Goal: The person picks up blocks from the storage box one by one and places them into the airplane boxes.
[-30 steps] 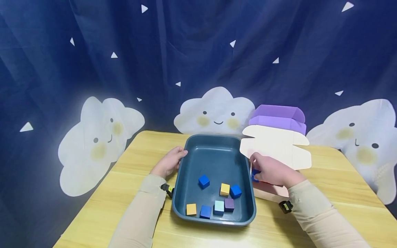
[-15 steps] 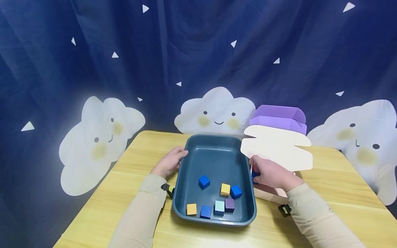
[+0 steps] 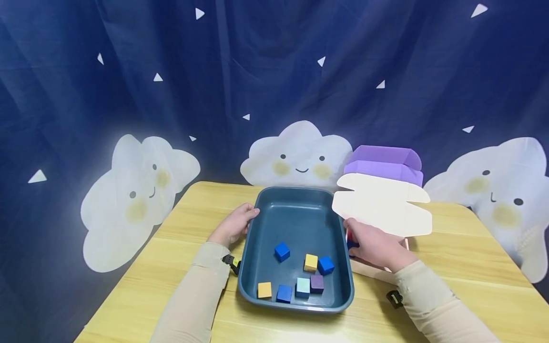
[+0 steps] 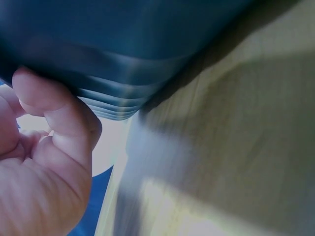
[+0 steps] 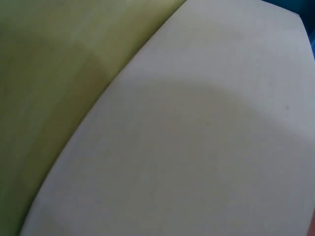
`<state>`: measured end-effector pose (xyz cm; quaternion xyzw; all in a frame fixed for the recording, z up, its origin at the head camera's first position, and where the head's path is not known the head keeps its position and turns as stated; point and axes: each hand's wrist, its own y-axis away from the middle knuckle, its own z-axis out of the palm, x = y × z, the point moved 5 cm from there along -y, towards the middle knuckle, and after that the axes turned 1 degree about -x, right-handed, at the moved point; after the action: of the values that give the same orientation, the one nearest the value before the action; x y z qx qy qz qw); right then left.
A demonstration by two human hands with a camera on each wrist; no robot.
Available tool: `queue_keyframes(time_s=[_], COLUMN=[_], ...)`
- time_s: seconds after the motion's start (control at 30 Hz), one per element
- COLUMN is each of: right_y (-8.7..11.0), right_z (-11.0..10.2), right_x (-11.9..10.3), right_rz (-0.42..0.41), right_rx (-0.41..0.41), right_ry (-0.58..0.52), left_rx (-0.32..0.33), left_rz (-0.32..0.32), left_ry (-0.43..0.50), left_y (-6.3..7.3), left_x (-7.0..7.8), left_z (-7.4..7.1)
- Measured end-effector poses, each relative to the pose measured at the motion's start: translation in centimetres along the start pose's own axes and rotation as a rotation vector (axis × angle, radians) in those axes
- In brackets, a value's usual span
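Note:
A dark blue-green tray (image 3: pixel 300 219) stands on the table with several small cubes inside. My left hand (image 3: pixel 235 224) grips its left rim, thumb over the edge; the left wrist view shows the fingers (image 4: pixel 49 98) against the tray's ribbed outer wall. To the right of the tray, my right hand (image 3: pixel 377 242) reaches down into a pale cardboard box (image 3: pixel 373 270) with its lid folded back. Red and blue pieces (image 3: pixel 351 244) show beside its fingertips, partly covered; whether it holds one is hidden. The right wrist view has only the box's pale outer wall (image 5: pixel 172 147).
In the tray lie blue cubes (image 3: pixel 282 252), yellow cubes (image 3: pixel 310 262), a mint cube (image 3: pixel 302 287) and a purple cube (image 3: pixel 317 284). The box's open cream lid (image 3: pixel 383 202) reaches back toward a purple carton (image 3: pixel 383 164). A dark blue curtain (image 3: pixel 274 62) hangs behind the table.
Inside the box, my right hand has shifted slightly down and toward me, and less of the blue piece shows by its fingers. The left hand, tray and cubes stay put.

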<state>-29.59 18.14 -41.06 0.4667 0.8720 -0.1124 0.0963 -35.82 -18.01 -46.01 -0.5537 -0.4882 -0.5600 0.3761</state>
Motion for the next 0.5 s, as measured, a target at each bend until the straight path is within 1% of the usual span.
queue_keyframes(time_s=[0.1,0.23,0.37,0.5], right_y=[0.1,-0.4,-1.8,-3.5], right_z=[-0.7,-2.6,-4.6,-5.7], right_x=[-0.2,-1.2,-3.4,-6.3], right_rz=[-0.011,-0.017,-0.039,-0.107], right_rx=[-0.005,0.013,0.020,0.005], right_ry=[-0.004,-0.013,-0.002,0.037], left_rx=[-0.001,-0.007,-0.009,-0.007], left_rz=[-0.010,-0.009,0.001,0.006], left_ry=[-0.002,0.007,0.009,-0.001], left_y=[0.1,0.0,-0.1,0.0], left_x=[-0.1,0.0,0.0,-0.1], left_z=[0.1,0.1,0.0,0.0])
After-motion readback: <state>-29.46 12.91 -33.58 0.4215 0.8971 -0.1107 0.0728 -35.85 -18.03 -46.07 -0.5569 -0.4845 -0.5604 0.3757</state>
